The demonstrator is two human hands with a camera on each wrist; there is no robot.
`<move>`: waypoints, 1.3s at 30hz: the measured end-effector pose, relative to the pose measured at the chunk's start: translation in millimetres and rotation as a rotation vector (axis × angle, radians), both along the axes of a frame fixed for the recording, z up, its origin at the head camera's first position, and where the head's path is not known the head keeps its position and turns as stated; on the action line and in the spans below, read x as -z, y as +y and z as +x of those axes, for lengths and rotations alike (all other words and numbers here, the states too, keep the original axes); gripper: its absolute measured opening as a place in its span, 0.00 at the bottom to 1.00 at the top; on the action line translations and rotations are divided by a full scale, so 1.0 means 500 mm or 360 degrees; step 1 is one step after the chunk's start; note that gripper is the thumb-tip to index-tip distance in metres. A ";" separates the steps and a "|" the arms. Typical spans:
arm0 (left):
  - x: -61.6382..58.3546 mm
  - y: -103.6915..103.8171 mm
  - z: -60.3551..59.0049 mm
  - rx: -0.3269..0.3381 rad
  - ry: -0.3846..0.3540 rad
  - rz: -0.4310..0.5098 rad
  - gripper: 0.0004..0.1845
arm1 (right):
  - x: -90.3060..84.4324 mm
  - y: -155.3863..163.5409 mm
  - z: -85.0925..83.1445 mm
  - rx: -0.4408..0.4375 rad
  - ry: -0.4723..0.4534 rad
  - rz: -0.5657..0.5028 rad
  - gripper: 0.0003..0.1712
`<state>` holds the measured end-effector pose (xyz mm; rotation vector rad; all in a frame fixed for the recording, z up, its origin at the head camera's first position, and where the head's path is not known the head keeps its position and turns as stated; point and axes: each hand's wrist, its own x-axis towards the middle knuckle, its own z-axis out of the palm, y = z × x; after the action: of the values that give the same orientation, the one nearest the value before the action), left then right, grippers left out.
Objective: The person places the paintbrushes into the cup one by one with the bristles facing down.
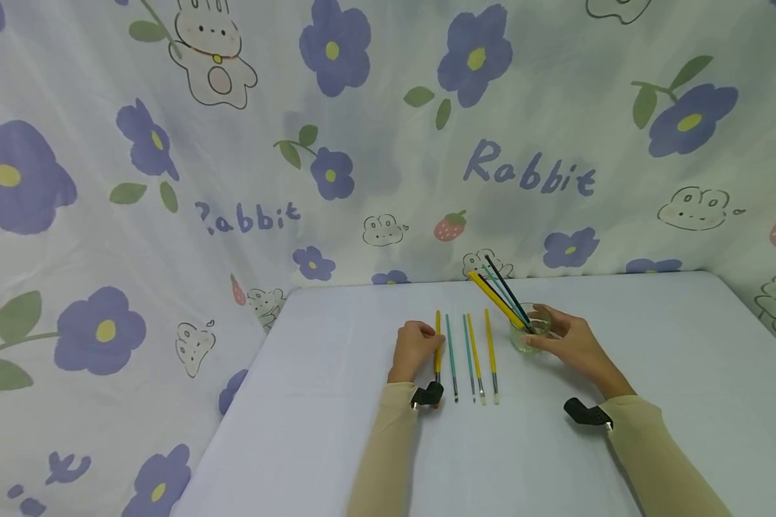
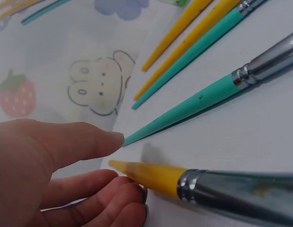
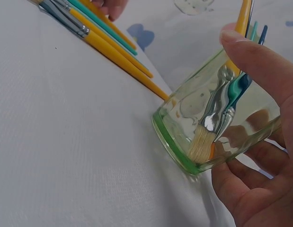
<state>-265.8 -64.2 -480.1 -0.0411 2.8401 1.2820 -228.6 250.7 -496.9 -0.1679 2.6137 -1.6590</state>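
Several thin paint brushes lie side by side on the white table (image 1: 336, 431), yellow and teal. My left hand (image 1: 417, 349) is at the leftmost yellow brush (image 1: 437, 324); in the left wrist view its handle (image 2: 153, 175) runs between the thumb (image 2: 84, 139) and the curled fingers (image 2: 113, 198), lightly pinched. To the right stands a small clear glass (image 1: 529, 334) holding several brushes (image 1: 499, 294) that lean up and left. My right hand (image 1: 572, 345) grips the glass (image 3: 208, 118), which is tilted in the right wrist view, with bristles (image 3: 201, 147) at its bottom.
A flowered cloth backdrop (image 1: 168, 179) hangs close behind and left of the table. The table's left edge (image 1: 246, 388) runs diagonally toward me. Teal brushes (image 2: 193, 106) lie just right of the held one.
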 end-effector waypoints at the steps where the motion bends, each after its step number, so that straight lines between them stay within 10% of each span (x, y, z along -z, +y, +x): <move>1: -0.001 0.002 0.001 -0.0004 0.0006 -0.0022 0.13 | -0.001 0.000 0.000 -0.0001 0.0000 0.0001 0.51; 22: -0.022 0.017 0.021 -0.0018 -0.0010 -0.0373 0.13 | 0.000 0.001 -0.002 0.0007 -0.0009 0.0009 0.51; 39: -0.057 -0.032 0.004 0.0167 -0.0221 0.0255 0.11 | 0.002 0.000 -0.003 0.0014 -0.0003 0.0028 0.50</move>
<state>-263.7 -80.4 -451.4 0.0205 2.5801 1.4192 -229.9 251.0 -498.1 -0.1543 2.6309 -1.6375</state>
